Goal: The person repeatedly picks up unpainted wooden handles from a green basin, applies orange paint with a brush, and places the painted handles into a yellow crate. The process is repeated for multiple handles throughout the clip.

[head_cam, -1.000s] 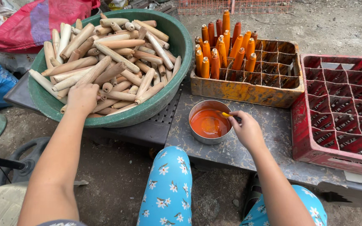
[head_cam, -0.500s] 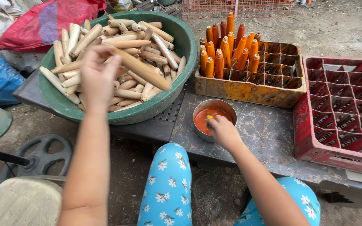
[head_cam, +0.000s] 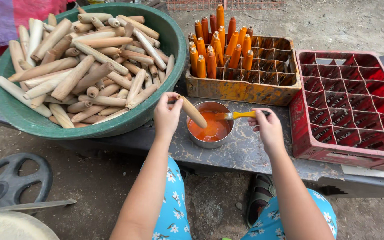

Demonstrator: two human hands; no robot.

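Observation:
My left hand (head_cam: 167, 114) grips one bare wooden handle (head_cam: 192, 112) by its end and tilts it over a small metal bowl of orange paint (head_cam: 210, 130). My right hand (head_cam: 267, 128) holds a yellow-handled paintbrush (head_cam: 238, 115), bristles pointing left over the bowl, close to the handle's tip. A large green basin (head_cam: 23, 120) at the left is piled with several unpainted wooden handles (head_cam: 85, 66). Behind the bowl an orange-stained divided crate (head_cam: 245, 91) holds several orange-painted handles (head_cam: 218, 49) standing upright in its left cells.
A red plastic divided crate (head_cam: 347, 111) sits at the right on the grey work slab (head_cam: 245, 151). A black wheel (head_cam: 16, 178) and a pale round object lie on the dirt ground at lower left. My knees in blue flowered fabric are below.
My left hand lifted one wooden handle out of the basin and brought it over the paint bowl. My right hand raised the brush from the bowl's rim to beside the handle.

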